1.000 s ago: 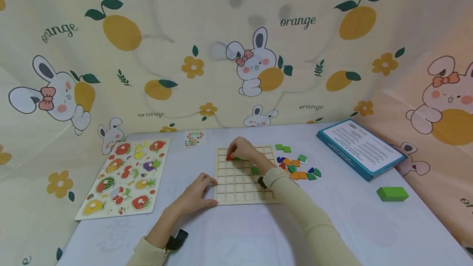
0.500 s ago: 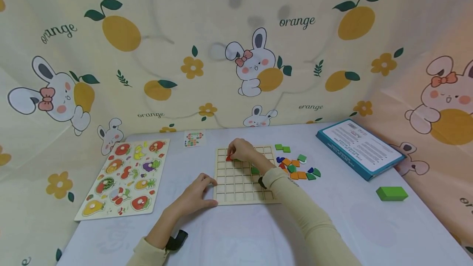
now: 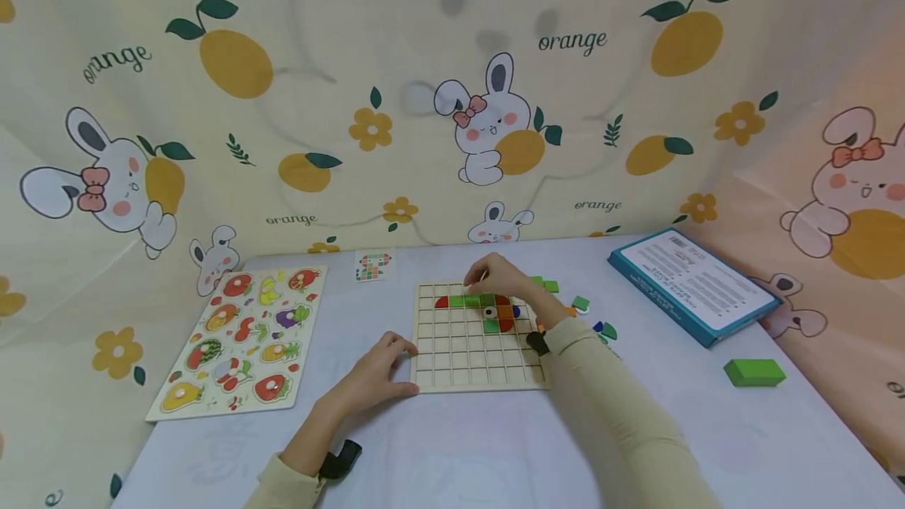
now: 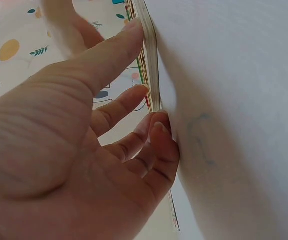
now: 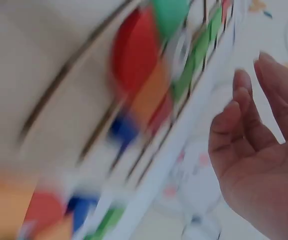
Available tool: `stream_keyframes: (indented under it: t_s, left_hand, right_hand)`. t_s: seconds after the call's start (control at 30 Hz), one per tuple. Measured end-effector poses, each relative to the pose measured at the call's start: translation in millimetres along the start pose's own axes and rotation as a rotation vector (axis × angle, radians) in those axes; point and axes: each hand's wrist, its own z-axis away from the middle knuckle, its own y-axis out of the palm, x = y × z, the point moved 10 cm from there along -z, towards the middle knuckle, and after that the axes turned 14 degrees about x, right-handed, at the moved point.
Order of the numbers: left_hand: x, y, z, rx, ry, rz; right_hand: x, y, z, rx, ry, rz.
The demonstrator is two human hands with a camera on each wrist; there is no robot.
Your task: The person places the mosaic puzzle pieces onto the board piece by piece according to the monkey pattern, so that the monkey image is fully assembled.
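Note:
A wooden grid board [image 3: 445,360] lies on the table. Its upper rows hold a red rounded piece [image 3: 441,302], a row of green squares [image 3: 463,301], a white piece with a dark centre [image 3: 489,313], an orange piece [image 3: 504,313], a red piece [image 5: 133,52] and a blue piece [image 3: 516,311]. My left hand [image 3: 373,371] touches the board's left edge with thumb and fingertips. Just over the board's far edge hovers my right hand [image 3: 498,275]. In the right wrist view its fingers are loosely bent with nothing between them.
Loose coloured pieces [image 3: 580,302] lie right of the board, partly behind the right arm. A fruit puzzle board [image 3: 240,344] is on the left, a small pattern card [image 3: 373,265] at the back. A blue-edged box [image 3: 693,285] and a green block [image 3: 754,372] sit right.
My right hand has let go of the red rounded piece, which stays at the left end of the green row, and has moved right. The left hand stays at the board's edge.

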Motion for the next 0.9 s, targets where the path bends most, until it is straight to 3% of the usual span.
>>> stream_keyframes:
  t_s: [0.07, 0.3, 0.47, 0.67, 0.9]
  left_hand:
    - [-0.7, -0.3, 0.0, -0.003, -0.002, -0.006]
    - [-1.6, -1.7, 1.3, -0.01, -0.008, -0.005]
    - [-1.9, -1.0, 0.8, -0.007, -0.008, 0.003]
    - [-0.9, 0.4, -0.2, -0.007, -0.009, 0.001]
    - [-1.4, 0.4, 0.6, -0.011, -0.002, 0.0]
  right_hand:
    - [-11.2, -11.1, 19.7, 0.005, 0.03, -0.002]
    - [-65.2, -36.3, 88.1, -0.014, 0.284, 0.029]
    - [-85.3, -37.3, 121.7, -0.001, 0.343, 0.083]
    - [-99.8, -39.5, 142.4, -0.054, 0.375, 0.109]
    - [-107.0, -40.3, 147.1, -0.082, 0.425, 0.127]
